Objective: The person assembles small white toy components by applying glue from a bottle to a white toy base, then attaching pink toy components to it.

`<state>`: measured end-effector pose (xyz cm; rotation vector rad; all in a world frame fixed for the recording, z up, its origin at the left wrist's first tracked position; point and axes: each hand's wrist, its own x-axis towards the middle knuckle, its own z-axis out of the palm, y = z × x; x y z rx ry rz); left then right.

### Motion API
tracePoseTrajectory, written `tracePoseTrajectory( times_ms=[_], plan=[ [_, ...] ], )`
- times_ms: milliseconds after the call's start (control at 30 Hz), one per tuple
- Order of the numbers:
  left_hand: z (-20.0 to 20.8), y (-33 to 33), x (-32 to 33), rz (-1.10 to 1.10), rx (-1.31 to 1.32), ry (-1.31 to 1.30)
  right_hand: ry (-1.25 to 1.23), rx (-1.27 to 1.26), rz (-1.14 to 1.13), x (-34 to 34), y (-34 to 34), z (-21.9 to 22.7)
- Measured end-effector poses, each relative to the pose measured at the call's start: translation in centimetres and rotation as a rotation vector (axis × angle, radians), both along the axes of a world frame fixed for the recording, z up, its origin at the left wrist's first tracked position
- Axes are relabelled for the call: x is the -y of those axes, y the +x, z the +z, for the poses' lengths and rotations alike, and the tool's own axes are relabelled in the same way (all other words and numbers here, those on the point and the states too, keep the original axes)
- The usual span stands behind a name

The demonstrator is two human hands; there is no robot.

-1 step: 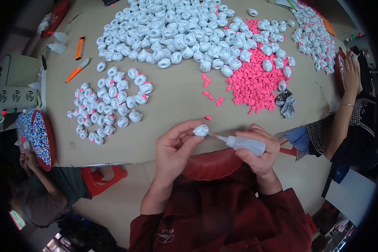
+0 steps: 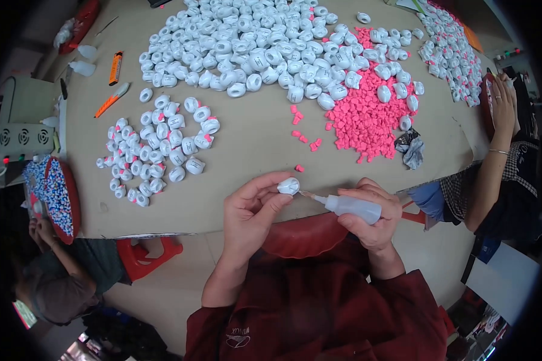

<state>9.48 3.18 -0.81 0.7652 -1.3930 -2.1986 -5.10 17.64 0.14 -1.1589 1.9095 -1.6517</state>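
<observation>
Between the fingertips of my left hand is a small white rounded plastic piece, held just in front of the table's near edge. My right hand grips a translucent squeeze bottle lying almost level. Its thin nozzle points left at the white piece, with the tip at or very near its side; whether they touch I cannot tell. Beyond my hands, a single pink piece lies on the brown-covered table.
A big heap of white pieces covers the far middle, beside a pink pile. White pieces with pink parts lie at left, near an orange cutter. A red basin is below my hands. Co-workers' hands show at both sides.
</observation>
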Motion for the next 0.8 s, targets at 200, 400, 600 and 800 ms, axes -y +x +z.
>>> tracePoseTrajectory(
  times_ms=[200,400,600,800],
  plan=[
    [-0.07,-0.28,-0.17,0.058,0.012,0.009,0.008,-0.022,-0.013,-0.23,-0.27,0.14],
    [-0.21,-0.06,0.02,0.018,-0.016,0.007,-0.025,-0.043,-0.024,-0.06,-0.56,0.16],
    [-0.11,0.06,0.09,-0.017,-0.019,0.019,-0.035,-0.047,-0.023,-0.01,-0.57,0.33],
    [-0.19,0.13,0.09,-0.017,-0.014,0.020,-0.021,-0.034,-0.035,-0.25,-0.57,0.28]
  ],
)
